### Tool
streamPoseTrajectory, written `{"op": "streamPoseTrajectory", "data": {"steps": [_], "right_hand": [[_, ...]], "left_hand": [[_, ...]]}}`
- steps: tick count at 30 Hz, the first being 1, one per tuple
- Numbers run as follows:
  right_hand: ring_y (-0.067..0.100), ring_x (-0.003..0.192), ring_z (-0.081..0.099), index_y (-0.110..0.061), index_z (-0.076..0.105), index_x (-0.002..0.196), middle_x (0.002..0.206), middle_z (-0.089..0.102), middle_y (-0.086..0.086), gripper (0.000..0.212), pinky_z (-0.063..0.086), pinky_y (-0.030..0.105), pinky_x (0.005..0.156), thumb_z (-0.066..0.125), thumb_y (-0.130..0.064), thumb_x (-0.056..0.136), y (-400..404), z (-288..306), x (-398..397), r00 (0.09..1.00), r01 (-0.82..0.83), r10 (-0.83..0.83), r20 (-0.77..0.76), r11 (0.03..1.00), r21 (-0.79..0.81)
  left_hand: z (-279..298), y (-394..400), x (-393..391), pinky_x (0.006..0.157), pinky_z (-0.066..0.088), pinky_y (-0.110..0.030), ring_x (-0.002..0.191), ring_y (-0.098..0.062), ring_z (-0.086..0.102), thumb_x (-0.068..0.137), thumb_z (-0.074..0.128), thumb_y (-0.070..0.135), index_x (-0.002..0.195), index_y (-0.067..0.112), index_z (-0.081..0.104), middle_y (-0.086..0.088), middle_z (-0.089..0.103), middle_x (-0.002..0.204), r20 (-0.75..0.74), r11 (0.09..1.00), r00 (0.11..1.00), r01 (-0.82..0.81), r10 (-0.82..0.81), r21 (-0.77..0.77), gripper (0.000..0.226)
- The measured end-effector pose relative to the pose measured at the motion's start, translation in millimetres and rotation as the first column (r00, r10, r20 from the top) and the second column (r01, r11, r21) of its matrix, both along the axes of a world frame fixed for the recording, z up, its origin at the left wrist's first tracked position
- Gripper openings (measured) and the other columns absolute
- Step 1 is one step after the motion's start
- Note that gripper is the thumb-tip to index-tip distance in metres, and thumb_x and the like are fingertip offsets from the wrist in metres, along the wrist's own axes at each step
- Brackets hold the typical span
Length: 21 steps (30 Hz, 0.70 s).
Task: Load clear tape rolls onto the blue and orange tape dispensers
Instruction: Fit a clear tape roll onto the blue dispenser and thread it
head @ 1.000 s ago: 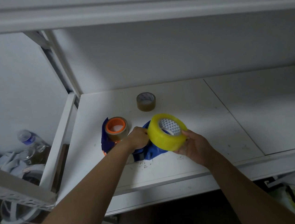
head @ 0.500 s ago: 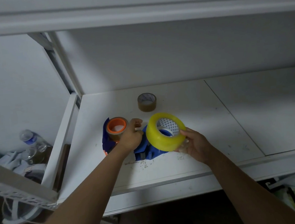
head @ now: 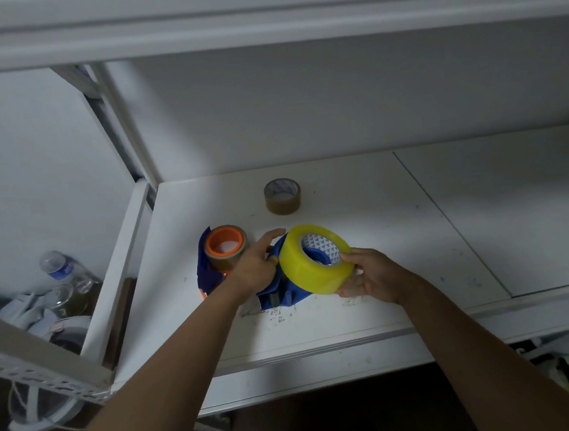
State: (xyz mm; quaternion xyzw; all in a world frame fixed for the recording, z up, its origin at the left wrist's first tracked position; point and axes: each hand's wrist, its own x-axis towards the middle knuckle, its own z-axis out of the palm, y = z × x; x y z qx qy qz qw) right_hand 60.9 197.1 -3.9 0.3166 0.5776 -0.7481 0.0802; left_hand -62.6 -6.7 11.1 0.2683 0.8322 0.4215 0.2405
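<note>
My right hand (head: 372, 276) grips a thick yellowish clear tape roll (head: 312, 259), tilted on edge over the blue tape dispenser (head: 284, 292) on the white shelf (head: 380, 227). The dispenser's blue hub shows through the roll's core. My left hand (head: 258, 264) holds the dispenser's upper left part, index finger stretched out toward the roll. To its left lies a second blue dispenser (head: 205, 267) with an orange hub (head: 225, 244) carrying a thin brownish tape roll.
A small brownish tape roll (head: 282, 196) stands farther back on the shelf. Crumbs lie near the shelf's front edge (head: 322, 346). Left of the shelf, lower down, are a plastic bottle (head: 59, 267), a glass jar and cloth. An upper shelf beam (head: 259, 21) spans overhead.
The yellowish roll has dropped lower over the blue dispenser, so its hub now shows in the core. My left hand's index finger has straightened toward the roll.
</note>
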Motion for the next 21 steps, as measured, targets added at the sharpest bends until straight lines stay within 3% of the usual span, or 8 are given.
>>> {"op": "streamPoseTrajectory", "data": {"steps": [8, 10, 12, 13, 15, 17, 19, 21], "right_hand": [[0.036, 0.089, 0.066, -0.010, 0.053, 0.128, 0.107, 0.063, 0.017, 0.033, 0.057, 0.050, 0.080, 0.049, -0.026, 0.099, -4.4, 7.6, -5.7, 0.992, -0.014, -0.008, 0.123, 0.985, 0.174], [0.037, 0.102, 0.062, -0.012, 0.047, 0.137, 0.126, 0.053, 0.019, 0.046, 0.057, 0.050, 0.083, 0.052, -0.031, 0.095, 0.2, 8.2, -8.4, 0.980, -0.118, 0.013, 0.197, 0.840, 0.530], [0.036, 0.119, 0.052, -0.014, 0.038, 0.145, 0.142, 0.037, 0.017, 0.057, 0.049, 0.043, 0.095, 0.052, -0.038, 0.094, 1.2, 12.0, -10.0, 0.963, -0.260, 0.078, 0.257, 0.515, 0.817], [0.034, 0.123, 0.049, -0.014, 0.038, 0.145, 0.143, 0.036, 0.016, 0.057, 0.045, 0.040, 0.098, 0.051, -0.039, 0.095, -3.7, 15.9, -10.4, 0.970, -0.242, 0.124, 0.210, 0.388, 0.889], [0.031, 0.121, 0.048, -0.017, 0.045, 0.140, 0.135, 0.045, 0.012, 0.053, 0.041, 0.038, 0.097, 0.050, -0.043, 0.094, -21.9, 22.7, -12.9, 0.965, -0.110, 0.260, 0.037, 0.273, 0.956], [0.028, 0.122, 0.045, -0.022, 0.048, 0.138, 0.133, 0.051, 0.006, 0.061, 0.038, 0.040, 0.098, 0.044, -0.058, 0.088, -43.9, 21.3, -17.5, 0.917, -0.102, 0.396, 0.038, 0.141, 0.985], [0.027, 0.131, 0.040, -0.024, 0.040, 0.144, 0.143, 0.047, 0.004, 0.063, 0.033, 0.040, 0.105, 0.044, -0.056, 0.090, -57.2, 13.6, -19.3, 0.881, -0.155, 0.465, 0.086, 0.113, 0.981], [0.027, 0.136, 0.037, -0.021, 0.033, 0.148, 0.150, 0.041, 0.007, 0.058, 0.033, 0.038, 0.109, 0.050, -0.041, 0.096, -61.4, 9.4, -16.7, 0.884, -0.169, 0.466, 0.043, 0.232, 0.958]], "left_hand": [[1.6, 4.7, -1.8, 0.091, 0.037, -0.020, 0.118, -0.017, 0.052, 0.091, 0.034, -0.008, 0.142, 0.023, 0.043, -0.003, 0.055, 0.137, -0.085, 0.997, 0.994, 0.071, -0.074, -0.029, 0.060], [4.2, 5.9, -0.2, 0.088, 0.037, -0.019, 0.113, -0.019, 0.054, 0.092, 0.033, -0.006, 0.143, 0.024, 0.043, -0.003, 0.056, 0.136, -0.103, 0.996, 0.992, 0.073, -0.078, -0.051, 0.059], [5.2, 6.4, 1.1, 0.084, 0.037, -0.020, 0.104, -0.021, 0.055, 0.093, 0.033, -0.004, 0.142, 0.026, 0.044, -0.004, 0.058, 0.133, -0.111, 0.997, 0.992, 0.062, -0.068, -0.056, 0.058], [5.0, 6.1, 1.4, 0.082, 0.037, -0.020, 0.104, -0.024, 0.057, 0.093, 0.033, -0.004, 0.141, 0.026, 0.044, -0.005, 0.059, 0.132, -0.110, 0.997, 0.992, 0.056, -0.062, -0.057, 0.058], [4.8, 4.9, 0.9, 0.081, 0.039, -0.020, 0.102, -0.022, 0.057, 0.092, 0.034, -0.005, 0.140, 0.027, 0.045, -0.006, 0.060, 0.130, -0.104, 0.997, 0.993, 0.050, -0.056, -0.055, 0.059], [4.5, 3.7, 0.8, 0.084, 0.040, -0.021, 0.103, -0.018, 0.056, 0.092, 0.034, -0.005, 0.140, 0.026, 0.046, -0.005, 0.060, 0.130, -0.096, 0.997, 0.994, 0.046, -0.052, -0.055, 0.059], [4.1, 2.3, 1.8, 0.088, 0.041, -0.023, 0.107, -0.018, 0.054, 0.093, 0.034, -0.005, 0.141, 0.025, 0.046, -0.006, 0.059, 0.131, -0.080, 0.998, 0.995, 0.048, -0.052, -0.051, 0.058], [2.7, 1.1, 0.7, 0.089, 0.045, -0.032, 0.108, -0.027, 0.058, 0.095, 0.034, -0.002, 0.141, 0.026, 0.046, -0.009, 0.061, 0.129, -0.085, 0.996, 0.995, 0.043, -0.049, -0.075, 0.055]]}}
